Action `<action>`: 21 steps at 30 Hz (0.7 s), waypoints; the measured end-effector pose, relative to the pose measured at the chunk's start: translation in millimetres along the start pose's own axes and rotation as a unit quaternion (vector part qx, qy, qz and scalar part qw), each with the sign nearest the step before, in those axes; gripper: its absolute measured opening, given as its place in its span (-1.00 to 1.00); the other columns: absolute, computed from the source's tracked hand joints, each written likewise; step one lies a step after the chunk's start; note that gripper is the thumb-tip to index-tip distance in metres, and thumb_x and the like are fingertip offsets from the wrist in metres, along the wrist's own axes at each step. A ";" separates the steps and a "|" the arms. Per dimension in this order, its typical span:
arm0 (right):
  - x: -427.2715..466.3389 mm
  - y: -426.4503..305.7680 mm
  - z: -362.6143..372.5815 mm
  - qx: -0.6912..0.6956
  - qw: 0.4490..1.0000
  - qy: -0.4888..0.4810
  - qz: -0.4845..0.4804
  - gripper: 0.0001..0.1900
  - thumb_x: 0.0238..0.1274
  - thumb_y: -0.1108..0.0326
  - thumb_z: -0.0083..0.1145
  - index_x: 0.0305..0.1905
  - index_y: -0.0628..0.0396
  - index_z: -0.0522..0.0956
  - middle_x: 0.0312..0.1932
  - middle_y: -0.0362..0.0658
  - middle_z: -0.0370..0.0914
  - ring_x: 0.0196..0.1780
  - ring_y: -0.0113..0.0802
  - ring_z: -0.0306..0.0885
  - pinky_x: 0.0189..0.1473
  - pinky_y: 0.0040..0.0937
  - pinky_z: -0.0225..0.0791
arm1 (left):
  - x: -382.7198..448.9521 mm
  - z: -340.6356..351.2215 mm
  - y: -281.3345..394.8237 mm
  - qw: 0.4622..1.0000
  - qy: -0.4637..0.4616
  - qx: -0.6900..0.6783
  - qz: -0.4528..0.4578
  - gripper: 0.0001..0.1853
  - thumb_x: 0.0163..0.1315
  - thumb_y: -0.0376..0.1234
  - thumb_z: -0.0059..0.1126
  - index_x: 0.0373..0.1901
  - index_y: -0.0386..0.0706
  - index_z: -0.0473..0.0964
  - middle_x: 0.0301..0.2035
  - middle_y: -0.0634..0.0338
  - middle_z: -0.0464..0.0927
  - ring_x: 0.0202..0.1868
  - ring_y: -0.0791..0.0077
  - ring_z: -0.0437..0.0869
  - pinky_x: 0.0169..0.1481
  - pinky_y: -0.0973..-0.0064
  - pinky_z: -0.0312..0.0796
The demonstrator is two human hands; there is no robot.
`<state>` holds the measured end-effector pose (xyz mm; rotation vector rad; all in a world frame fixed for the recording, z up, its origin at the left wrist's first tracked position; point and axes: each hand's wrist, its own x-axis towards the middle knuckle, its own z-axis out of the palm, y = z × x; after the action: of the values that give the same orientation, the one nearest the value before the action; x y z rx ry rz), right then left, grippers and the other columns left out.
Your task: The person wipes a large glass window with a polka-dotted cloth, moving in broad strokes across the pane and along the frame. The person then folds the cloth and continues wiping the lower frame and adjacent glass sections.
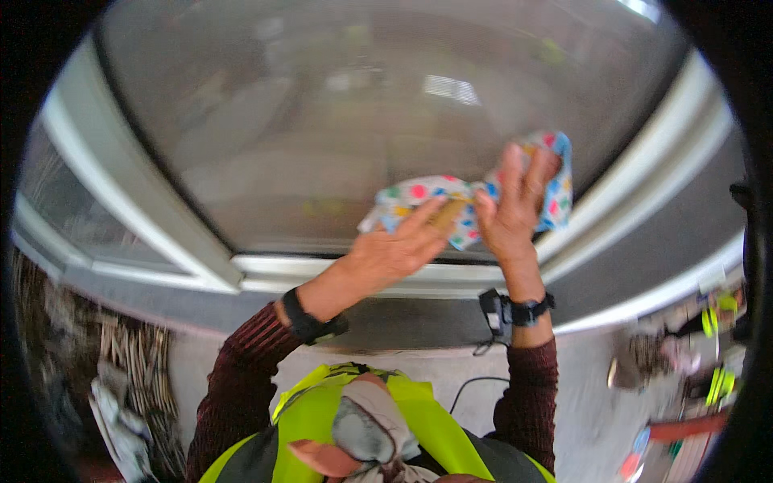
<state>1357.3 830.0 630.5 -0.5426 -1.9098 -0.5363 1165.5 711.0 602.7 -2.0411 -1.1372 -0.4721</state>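
Both hands press a white cloth with coloured dots (423,188) against a large glass pane (290,139) set in a white frame. My left hand (398,247) lies over the cloth's left part, near the pane's lower edge, with a yellowish-brown patch beside its fingers. Higher and to the right, my right hand (519,199) is spread over the other part of the cloth, blurred at the fingertips. Whether the fingers grip the cloth or only lie flat on it cannot be told. Each wrist wears a black strap.
A white frame rail (302,275) runs below the pane. A pile of thin sticks (142,362) lies at lower left. At far right are people in yellow vests (718,383) and a red beam (688,426). A black cable (468,386) hangs near my right forearm.
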 end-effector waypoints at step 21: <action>39.9 -73.4 -13.4 0.153 0.976 -0.022 -0.153 -0.57 0.45 0.49 0.07 0.35 0.31 0.40 0.41 0.16 0.31 0.47 0.18 0.26 0.44 0.01 0.22 | -40.1 -82.7 -16.2 0.977 0.200 0.005 -0.070 -0.86 -0.10 -0.43 0.23 -0.43 -0.18 0.61 -0.15 0.19 0.58 0.23 0.28 0.55 -0.13 0.34 0.61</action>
<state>1309.1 768.7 663.2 -0.0615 -2.0824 -0.4147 1133.1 631.4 639.1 -1.7563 -1.0334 -0.8996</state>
